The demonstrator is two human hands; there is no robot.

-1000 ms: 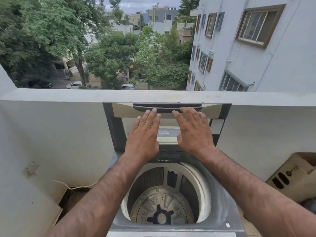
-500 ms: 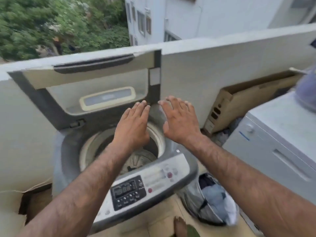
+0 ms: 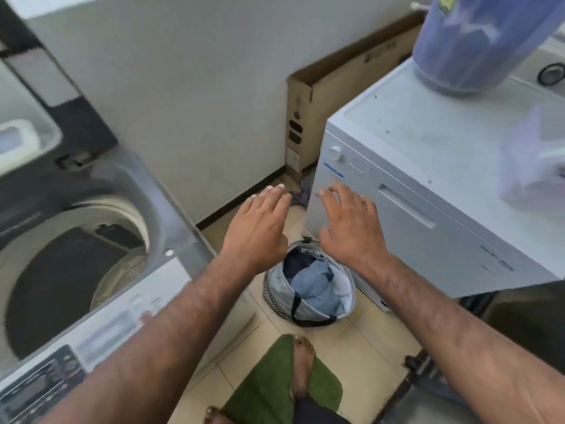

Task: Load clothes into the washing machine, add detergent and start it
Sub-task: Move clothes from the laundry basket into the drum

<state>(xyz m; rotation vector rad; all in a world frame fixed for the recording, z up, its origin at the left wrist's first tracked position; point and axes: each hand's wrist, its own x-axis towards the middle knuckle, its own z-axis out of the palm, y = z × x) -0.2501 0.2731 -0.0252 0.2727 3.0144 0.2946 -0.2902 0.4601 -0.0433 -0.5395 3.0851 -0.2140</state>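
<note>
The top-loading washing machine [image 3: 180, 209] stands at the left with its lid [image 3: 36, 96] raised and its drum [image 3: 61, 280] bare of clothes. A grey laundry bag [image 3: 276, 296] sits on the floor between the machine and a white appliance, holding blue and dark clothes [image 3: 316, 281]. My left hand [image 3: 258, 223] and my right hand [image 3: 348, 224] hover just above the bag, palms down, fingers spread, holding nothing. The machine's control panel [image 3: 39, 384] is at the lower left.
A white appliance [image 3: 428, 185] stands at the right with a blue container [image 3: 477, 41] and a white plastic bag [image 3: 538, 160] on top. A flat cardboard box [image 3: 342, 96] leans on the wall behind. A green mat [image 3: 269, 390] lies under my bare foot [image 3: 302, 365].
My view swung right and down from the open machine to the floor. Both hands left the lid and travelled right, now over the laundry bag.
</note>
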